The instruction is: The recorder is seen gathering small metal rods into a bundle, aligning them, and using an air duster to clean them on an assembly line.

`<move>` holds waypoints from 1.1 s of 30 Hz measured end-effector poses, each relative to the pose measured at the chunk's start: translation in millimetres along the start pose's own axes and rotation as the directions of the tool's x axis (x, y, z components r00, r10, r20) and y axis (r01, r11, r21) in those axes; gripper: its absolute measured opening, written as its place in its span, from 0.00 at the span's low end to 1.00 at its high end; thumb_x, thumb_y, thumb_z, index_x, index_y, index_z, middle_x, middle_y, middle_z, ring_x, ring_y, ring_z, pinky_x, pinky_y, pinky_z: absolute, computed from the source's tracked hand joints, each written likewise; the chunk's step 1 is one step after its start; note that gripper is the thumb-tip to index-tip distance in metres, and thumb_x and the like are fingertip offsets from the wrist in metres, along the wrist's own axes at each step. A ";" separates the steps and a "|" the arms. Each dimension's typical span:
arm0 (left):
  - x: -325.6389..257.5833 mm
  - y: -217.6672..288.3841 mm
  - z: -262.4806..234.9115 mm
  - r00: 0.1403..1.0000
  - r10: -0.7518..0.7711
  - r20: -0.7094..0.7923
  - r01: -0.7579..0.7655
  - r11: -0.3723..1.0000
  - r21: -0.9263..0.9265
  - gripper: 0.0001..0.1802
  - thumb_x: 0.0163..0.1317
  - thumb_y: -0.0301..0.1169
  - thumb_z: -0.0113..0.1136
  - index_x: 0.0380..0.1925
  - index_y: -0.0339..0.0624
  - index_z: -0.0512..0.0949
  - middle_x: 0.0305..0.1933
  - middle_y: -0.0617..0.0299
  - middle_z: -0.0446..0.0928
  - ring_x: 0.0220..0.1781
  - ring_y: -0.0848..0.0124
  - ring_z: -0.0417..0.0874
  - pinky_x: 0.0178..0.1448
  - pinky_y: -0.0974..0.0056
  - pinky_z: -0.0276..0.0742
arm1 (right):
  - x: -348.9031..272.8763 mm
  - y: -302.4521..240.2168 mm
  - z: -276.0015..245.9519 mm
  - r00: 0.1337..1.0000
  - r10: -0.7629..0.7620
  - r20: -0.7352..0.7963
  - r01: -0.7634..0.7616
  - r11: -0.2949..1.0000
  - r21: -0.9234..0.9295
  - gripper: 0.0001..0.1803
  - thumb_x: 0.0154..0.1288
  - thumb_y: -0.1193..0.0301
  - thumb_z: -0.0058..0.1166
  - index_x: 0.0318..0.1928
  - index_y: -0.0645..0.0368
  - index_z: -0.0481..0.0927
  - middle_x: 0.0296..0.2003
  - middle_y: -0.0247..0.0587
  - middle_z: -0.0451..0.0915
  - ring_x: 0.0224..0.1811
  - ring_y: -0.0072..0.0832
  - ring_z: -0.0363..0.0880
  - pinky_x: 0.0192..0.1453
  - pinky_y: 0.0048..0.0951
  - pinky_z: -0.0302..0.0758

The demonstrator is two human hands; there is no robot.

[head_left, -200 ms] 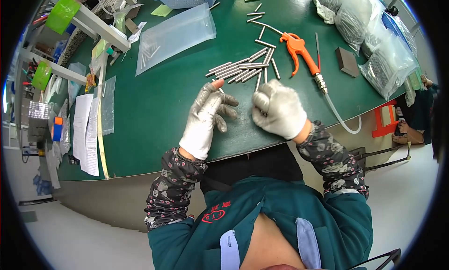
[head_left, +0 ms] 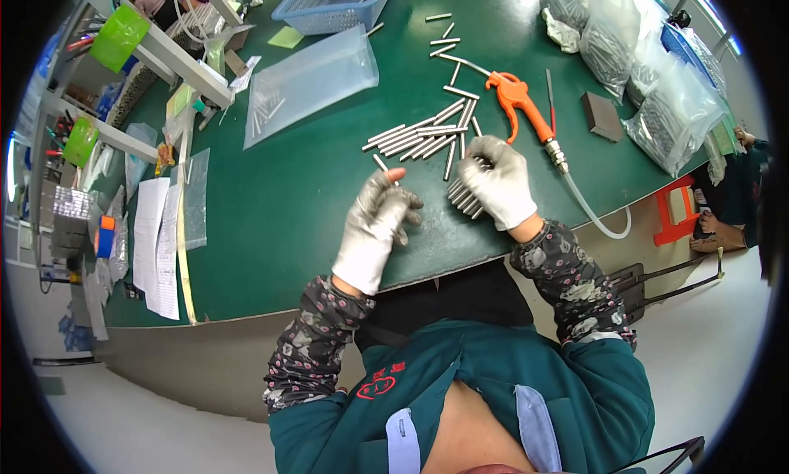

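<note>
Both my hands wear white gloves over a green table [head_left: 288, 203]. My right hand [head_left: 496, 181] is closed around a bundle of short metal rods [head_left: 462, 197] whose ends stick out below the fist. My left hand [head_left: 380, 219] pinches a single metal rod [head_left: 383, 167] between its fingertips, tilted up and to the left. Just beyond both hands lies a loose pile of metal rods [head_left: 423, 137] spread on the table.
An orange air blow gun [head_left: 519, 100] with a clear hose lies right of the pile. A clear plastic bag [head_left: 308, 80], a blue basket [head_left: 333, 2], bagged parts [head_left: 666, 104], a dark block [head_left: 604, 117] and papers [head_left: 156, 244] surround the work area. Another person crouches at the right edge.
My left hand has lifted slightly with the single rod; my right hand has shifted a little toward the pile, still gripping the bundle.
</note>
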State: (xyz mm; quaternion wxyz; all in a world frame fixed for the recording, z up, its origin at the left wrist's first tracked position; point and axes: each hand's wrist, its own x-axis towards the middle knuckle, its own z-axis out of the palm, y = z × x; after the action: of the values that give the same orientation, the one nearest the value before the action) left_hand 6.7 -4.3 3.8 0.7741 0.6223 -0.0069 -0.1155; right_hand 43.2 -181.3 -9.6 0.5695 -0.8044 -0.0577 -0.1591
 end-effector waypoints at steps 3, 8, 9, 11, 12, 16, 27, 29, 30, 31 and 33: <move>-0.6 -14.7 4.4 0.933 0.343 0.108 -0.354 0.816 0.457 0.40 0.46 0.33 0.62 0.58 0.39 0.52 0.46 0.53 0.67 0.43 0.67 0.71 0.41 0.68 0.70 | 5.7 -7.5 3.7 0.861 0.499 0.102 -0.398 0.533 0.747 0.03 0.53 0.76 0.46 0.25 0.60 0.72 0.21 0.33 0.74 0.18 0.20 0.70 0.21 0.20 0.69; 18.2 -27.7 37.6 0.751 0.627 0.209 -0.642 0.618 0.454 0.73 0.26 0.52 0.72 0.61 0.47 0.26 0.64 0.41 0.40 0.63 0.53 0.53 0.60 0.59 0.57 | -3.0 -6.4 25.1 0.676 0.466 0.571 -0.539 -0.216 0.814 0.06 0.53 0.69 0.47 0.25 0.57 0.72 0.19 0.34 0.73 0.21 0.26 0.72 0.28 0.26 0.72; 20.8 -28.1 40.4 0.709 0.682 0.179 -0.688 0.612 0.390 0.72 0.26 0.51 0.73 0.61 0.46 0.28 0.63 0.42 0.43 0.61 0.55 0.57 0.59 0.60 0.59 | -6.1 -8.3 28.6 0.680 0.454 0.576 -0.544 -0.214 0.811 0.06 0.53 0.69 0.47 0.25 0.57 0.72 0.19 0.34 0.73 0.21 0.26 0.72 0.28 0.26 0.72; 23.9 -19.5 43.4 0.662 0.734 0.151 -0.735 0.596 0.322 0.71 0.26 0.49 0.74 0.62 0.46 0.30 0.63 0.42 0.46 0.59 0.57 0.61 0.58 0.61 0.61 | -11.0 -21.0 35.5 0.698 0.503 0.509 -0.423 -0.284 0.860 0.07 0.56 0.69 0.44 0.29 0.58 0.73 0.24 0.37 0.75 0.26 0.28 0.74 0.33 0.28 0.74; 24.4 -18.6 40.7 0.673 0.721 0.161 -0.716 0.582 0.386 0.69 0.27 0.47 0.74 0.62 0.46 0.32 0.62 0.43 0.49 0.57 0.60 0.64 0.56 0.62 0.63 | -13.7 -15.0 40.9 0.700 0.499 0.510 -0.424 -0.284 0.860 0.07 0.56 0.69 0.44 0.29 0.58 0.73 0.24 0.37 0.75 0.26 0.28 0.74 0.33 0.28 0.74; 22.5 -13.5 37.4 0.758 0.648 0.082 -0.623 0.680 0.386 0.55 0.36 0.33 0.72 0.62 0.44 0.46 0.47 0.54 0.71 0.42 0.71 0.75 0.47 0.69 0.71 | -21.2 9.2 64.0 0.784 0.409 0.467 -0.374 -0.289 0.881 0.11 0.60 0.68 0.39 0.34 0.60 0.72 0.31 0.40 0.76 0.32 0.30 0.76 0.38 0.29 0.75; 26.0 0.4 20.9 0.813 0.581 0.040 -0.582 0.812 0.032 0.15 0.43 0.21 0.59 0.33 0.39 0.69 0.32 0.61 0.74 0.36 0.72 0.75 0.45 0.69 0.71 | -24.6 -40.1 54.5 0.761 0.526 0.380 -0.500 0.102 0.860 0.13 0.63 0.66 0.36 0.42 0.57 0.71 0.36 0.35 0.74 0.37 0.25 0.74 0.42 0.26 0.71; 28.5 -0.3 15.9 0.819 0.573 0.033 -0.536 0.784 -0.314 0.13 0.46 0.20 0.56 0.34 0.40 0.69 0.32 0.60 0.73 0.38 0.70 0.75 0.45 0.68 0.70 | -27.7 -32.7 54.3 0.801 0.382 0.461 -0.531 0.096 0.842 0.12 0.63 0.67 0.36 0.44 0.56 0.69 0.38 0.34 0.74 0.37 0.23 0.73 0.38 0.25 0.71; 29.7 1.6 13.9 0.816 0.577 0.020 -0.510 0.736 -0.445 0.13 0.48 0.24 0.57 0.35 0.40 0.69 0.31 0.61 0.72 0.38 0.68 0.74 0.45 0.65 0.71 | -28.0 -32.7 51.0 0.799 0.379 0.467 -0.534 0.092 0.840 0.12 0.63 0.67 0.36 0.44 0.56 0.69 0.38 0.34 0.74 0.37 0.23 0.73 0.38 0.25 0.71; 29.7 -1.1 10.7 0.852 0.524 0.005 -0.431 0.706 -0.562 0.13 0.48 0.26 0.57 0.36 0.41 0.69 0.31 0.61 0.71 0.38 0.67 0.74 0.46 0.64 0.71 | -28.0 -34.6 46.6 0.796 0.296 0.527 -0.582 0.140 0.801 0.13 0.63 0.68 0.36 0.46 0.57 0.68 0.39 0.34 0.74 0.38 0.22 0.73 0.37 0.24 0.71; 27.9 -2.5 4.1 0.908 0.418 -0.033 -0.307 0.611 -0.730 0.15 0.48 0.27 0.57 0.37 0.42 0.69 0.29 0.63 0.69 0.38 0.67 0.72 0.49 0.61 0.70 | -28.2 -48.9 35.3 0.759 0.288 0.584 -0.650 0.395 0.649 0.18 0.62 0.67 0.38 0.51 0.59 0.64 0.42 0.33 0.72 0.41 0.20 0.71 0.32 0.20 0.70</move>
State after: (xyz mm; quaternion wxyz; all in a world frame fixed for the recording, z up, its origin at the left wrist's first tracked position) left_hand 32.7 -14.0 -1.4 0.9594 0.2438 -0.1417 0.0070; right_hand 9.8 -129.0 14.6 0.8740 -0.4345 0.0007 0.2176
